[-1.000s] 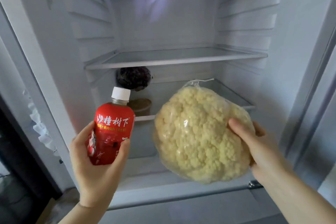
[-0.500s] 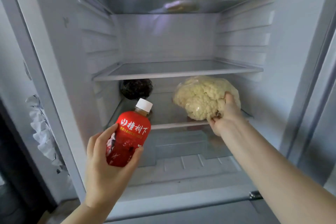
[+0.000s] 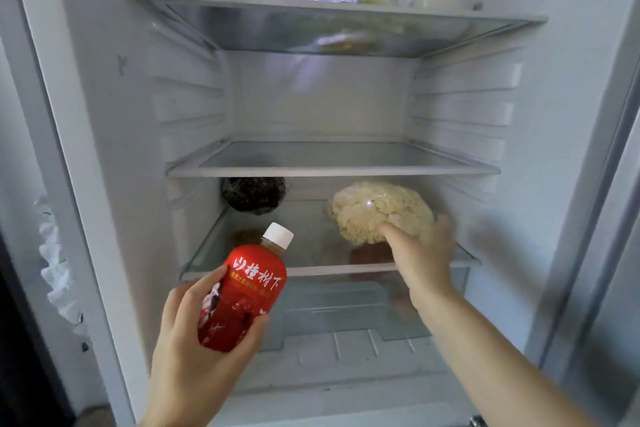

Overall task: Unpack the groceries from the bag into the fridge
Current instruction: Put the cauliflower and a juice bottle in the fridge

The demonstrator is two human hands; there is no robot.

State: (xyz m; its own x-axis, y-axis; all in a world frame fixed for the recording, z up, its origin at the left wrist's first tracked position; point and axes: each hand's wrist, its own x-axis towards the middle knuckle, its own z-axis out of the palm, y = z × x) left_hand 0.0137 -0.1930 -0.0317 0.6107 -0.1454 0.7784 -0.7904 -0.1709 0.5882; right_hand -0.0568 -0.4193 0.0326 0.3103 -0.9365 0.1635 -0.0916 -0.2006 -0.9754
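"Red bottle (image 3: 242,295), where's it now?"

"In my left hand (image 3: 194,357), fingers and thumb curled round its body, held out in front of the fridge (image 3: 104,114). Not shelved yet."

"And the cauliflower (image 3: 377,208)?"

"A second ago I was carrying it in. Now it sits in its clear wrap on the lower glass shelf (image 3: 329,270), right side, well apart from the dark round head (image 3: 254,194) at back left. My right hand (image 3: 422,260) has slackened, fingers straightened, just touching its front. I'd call that one placed; the bottle's next."
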